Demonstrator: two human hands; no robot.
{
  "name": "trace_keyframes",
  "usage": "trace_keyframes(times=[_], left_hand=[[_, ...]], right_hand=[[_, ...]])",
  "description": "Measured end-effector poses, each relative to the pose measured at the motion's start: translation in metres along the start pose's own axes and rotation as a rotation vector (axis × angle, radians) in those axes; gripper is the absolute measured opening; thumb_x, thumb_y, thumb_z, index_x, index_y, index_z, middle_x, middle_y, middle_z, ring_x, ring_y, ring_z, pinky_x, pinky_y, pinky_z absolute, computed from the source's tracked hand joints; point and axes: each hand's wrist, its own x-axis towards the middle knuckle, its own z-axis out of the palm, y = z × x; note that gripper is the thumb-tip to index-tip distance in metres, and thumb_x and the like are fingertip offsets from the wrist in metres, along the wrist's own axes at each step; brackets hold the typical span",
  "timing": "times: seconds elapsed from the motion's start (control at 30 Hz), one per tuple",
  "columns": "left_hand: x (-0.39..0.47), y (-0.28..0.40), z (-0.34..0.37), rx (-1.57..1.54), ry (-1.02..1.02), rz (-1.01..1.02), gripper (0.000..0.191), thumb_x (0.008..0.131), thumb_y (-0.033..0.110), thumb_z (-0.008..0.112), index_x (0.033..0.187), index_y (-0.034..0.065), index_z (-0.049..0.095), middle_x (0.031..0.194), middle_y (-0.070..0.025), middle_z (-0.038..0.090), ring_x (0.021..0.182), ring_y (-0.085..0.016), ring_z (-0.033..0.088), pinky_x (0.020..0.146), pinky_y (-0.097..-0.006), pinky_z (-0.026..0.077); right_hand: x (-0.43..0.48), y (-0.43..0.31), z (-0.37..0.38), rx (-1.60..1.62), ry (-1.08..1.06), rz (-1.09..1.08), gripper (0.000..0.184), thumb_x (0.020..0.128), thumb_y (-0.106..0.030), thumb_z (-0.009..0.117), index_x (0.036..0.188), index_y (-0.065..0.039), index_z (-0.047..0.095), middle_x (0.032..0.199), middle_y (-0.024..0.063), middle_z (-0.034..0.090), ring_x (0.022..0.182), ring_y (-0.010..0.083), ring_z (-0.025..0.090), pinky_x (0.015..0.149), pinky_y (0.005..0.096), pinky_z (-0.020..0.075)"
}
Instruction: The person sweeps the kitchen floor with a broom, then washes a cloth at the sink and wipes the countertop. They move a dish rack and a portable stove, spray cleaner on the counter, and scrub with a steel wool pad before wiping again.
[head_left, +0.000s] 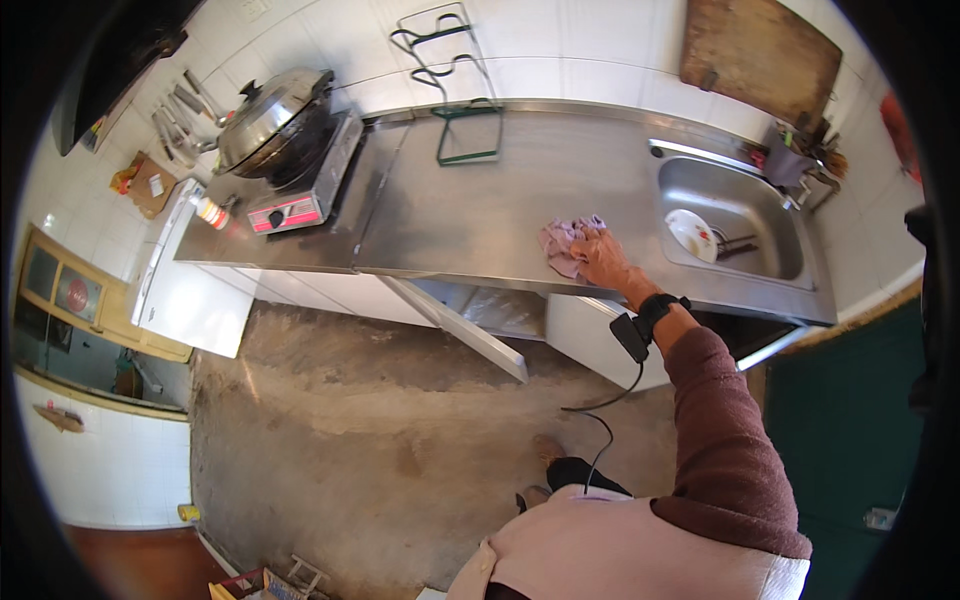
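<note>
My right hand (600, 259) presses a crumpled pale purple cloth (561, 244) onto the stainless steel countertop (480, 202), near its front edge. Fingers curl over the cloth's right side and hide part of it. Just right of the hand is the steel sink (772, 202), where a white plate with a red pattern (691, 234) leans. A black strap with a small device (630, 336) circles my right wrist, and a cable (611, 397) runs from it to my body. My left hand is out of view.
A lidded wok (270, 127) sits on a portable gas stove (300, 202) at left, with a bottle (212, 214) beside it. A green metal rack (469, 135) stands against the tiled wall. Below the counter, a cabinet door (465, 330) hangs open. A wooden cutting board (757, 60) is above the sink.
</note>
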Motion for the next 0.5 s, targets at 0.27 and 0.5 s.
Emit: trace_keyframes(times=[0.27, 0.5], left_hand=[[0.089, -0.026, 0.012, -0.092, -0.133, 0.293, 0.021, 0.069, 0.007, 0.058, 0.088, -0.0001, 0.062, 0.085, -0.0156, 0.063, 0.074, -0.031, 0.06, 0.066, -0.0384, 0.047], [0.118, 0.097, 0.06, 0.611, 0.021, 0.918, 0.019, 0.082, 0.022, 0.051, 0.08, 0.0048, 0.06, 0.084, -0.0181, 0.062, 0.071, -0.03, 0.059, 0.064, -0.0395, 0.045]], right_hand=[[-0.182, 0.011, -0.184, 0.244, 0.205, 0.911, 0.028, 0.063, -0.017, 0.064, 0.088, -0.005, 0.064, 0.07, 0.0088, 0.061, 0.061, 0.017, 0.054, 0.06, 0.0307, 0.0464], [-0.341, -0.037, -0.305, 1.134, 0.697, 1.026, 0.034, 0.072, -0.009, 0.054, 0.104, 0.004, 0.054, 0.09, 0.0118, 0.059, 0.08, 0.021, 0.06, 0.071, 0.0337, 0.0524]])
